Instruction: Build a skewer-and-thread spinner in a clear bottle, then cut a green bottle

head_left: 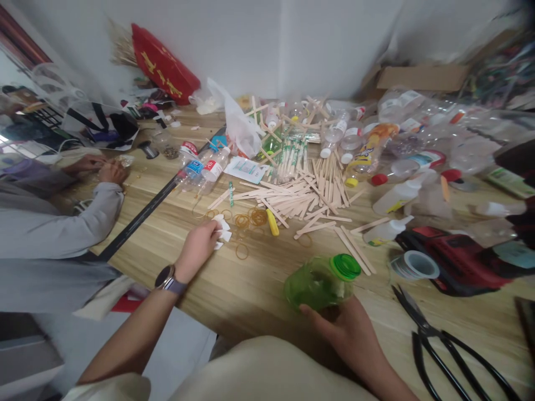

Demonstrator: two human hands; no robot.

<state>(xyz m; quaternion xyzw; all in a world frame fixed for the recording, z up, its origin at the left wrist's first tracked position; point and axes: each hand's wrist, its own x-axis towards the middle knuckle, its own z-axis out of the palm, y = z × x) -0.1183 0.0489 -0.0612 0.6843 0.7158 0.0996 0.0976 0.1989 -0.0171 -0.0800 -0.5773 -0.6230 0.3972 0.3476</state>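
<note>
My right hand (349, 328) is wrapped round a green see-through plastic bottle (313, 284), which lies tilted with its bright green neck end toward the upper right. Its lower side is partly hidden by my fingers. On the left, my left hand (198, 245), with a watch at the wrist, has its fingers closed at several small white paper pieces (224, 236) on the table. Just right of these pieces lie loose rubber bands (241, 252) and a yellow utility knife (272, 222).
Wooden craft sticks (292, 200) spread across the middle. Plastic bottles (368, 150) crowd the back right. Black-handled scissors (430, 331), a tape roll (414, 264) and a red-black power tool (451, 262) lie at right. A co-worker's hands (111, 170) work at far left.
</note>
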